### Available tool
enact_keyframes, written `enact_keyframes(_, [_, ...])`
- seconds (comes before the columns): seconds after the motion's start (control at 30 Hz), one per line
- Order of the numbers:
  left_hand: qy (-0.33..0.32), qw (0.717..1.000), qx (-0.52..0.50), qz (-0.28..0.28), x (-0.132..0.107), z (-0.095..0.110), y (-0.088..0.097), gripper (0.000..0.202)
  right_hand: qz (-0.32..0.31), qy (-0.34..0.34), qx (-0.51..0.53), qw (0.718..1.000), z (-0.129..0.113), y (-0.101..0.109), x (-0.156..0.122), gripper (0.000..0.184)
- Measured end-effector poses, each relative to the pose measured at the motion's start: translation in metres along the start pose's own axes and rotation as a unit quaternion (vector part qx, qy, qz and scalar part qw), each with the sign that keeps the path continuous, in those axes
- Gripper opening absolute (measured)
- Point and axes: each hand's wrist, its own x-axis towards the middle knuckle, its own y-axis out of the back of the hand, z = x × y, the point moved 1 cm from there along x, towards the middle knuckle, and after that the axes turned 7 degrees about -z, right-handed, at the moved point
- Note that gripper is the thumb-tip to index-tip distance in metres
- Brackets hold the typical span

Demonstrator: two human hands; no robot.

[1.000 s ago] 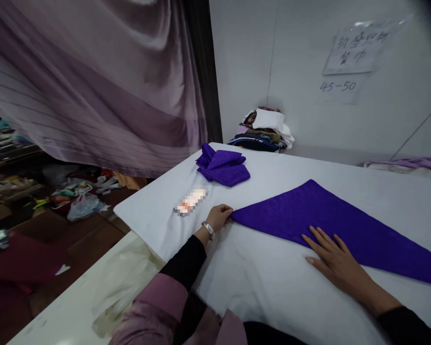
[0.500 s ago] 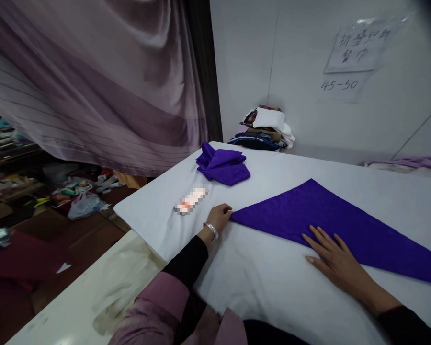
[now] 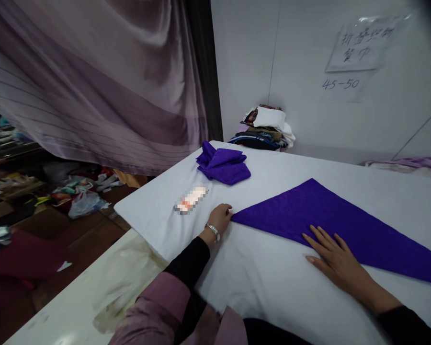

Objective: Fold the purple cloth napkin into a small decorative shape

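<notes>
A purple cloth napkin [image 3: 330, 225], folded into a wide triangle, lies flat with its long edge toward me and one point facing away. At its left corner my left hand [image 3: 220, 218] is closed in a pinch on the tip. My right hand [image 3: 332, 256] rests flat near the middle of the long edge, fingers spread, fingertips on the fabric. The triangle's right corner reaches the picture's edge. Farther back on the left sits a second purple napkin [image 3: 227, 165], folded up into a bunched shape. Between it and my left hand is a blurred-out small item [image 3: 191, 199].
A white-covered table [image 3: 273, 287] bears everything. A pile of folded clothes [image 3: 264, 127] stands behind it by the wall, under paper signs [image 3: 357, 50]. At left hangs a mauve curtain [image 3: 129, 86] above a cluttered floor. A clear plastic bag [image 3: 125, 278] lies beside the table's near-left corner.
Almost nothing differs. The view has shifted very slightly; both hands keep their places on the napkin.
</notes>
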Motion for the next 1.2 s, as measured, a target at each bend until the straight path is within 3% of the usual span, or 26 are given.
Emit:
enact_keyframes(0.6, [-0.027, 0.997, 0.071, 0.029, -0.005, -0.009, 0.005, 0.025, -0.018, -0.004, 0.003, 1.0, -0.001, 0.003, 0.0, 0.061])
enact_keyframes(0.77, [-0.051, 0.993, 0.085, 0.059, -0.005, 0.009, 0.011, 0.026, -0.015, -0.003, 0.004, 1.0, -0.001, 0.002, 0.0, 0.062])
enact_keyframes(0.9, [-0.147, 0.985, 0.091, 0.016, -0.008, 0.049, -0.009, 0.036, -0.015, -0.003, 0.003, 1.0, 0.0, 0.0, 0.001, 0.062])
enact_keyframes(1.03, [-0.286, 0.945, 0.136, -0.084, -0.015, 0.084, -0.044, 0.064, -0.008, -0.001, 0.004, 1.0, 0.002, -0.002, 0.001, 0.062])
enact_keyframes(1.2, [-0.303, 0.926, 0.172, -0.145, -0.021, 0.088, -0.069, 0.08, -0.004, -0.001, 0.009, 1.0, 0.002, -0.003, 0.001, 0.061])
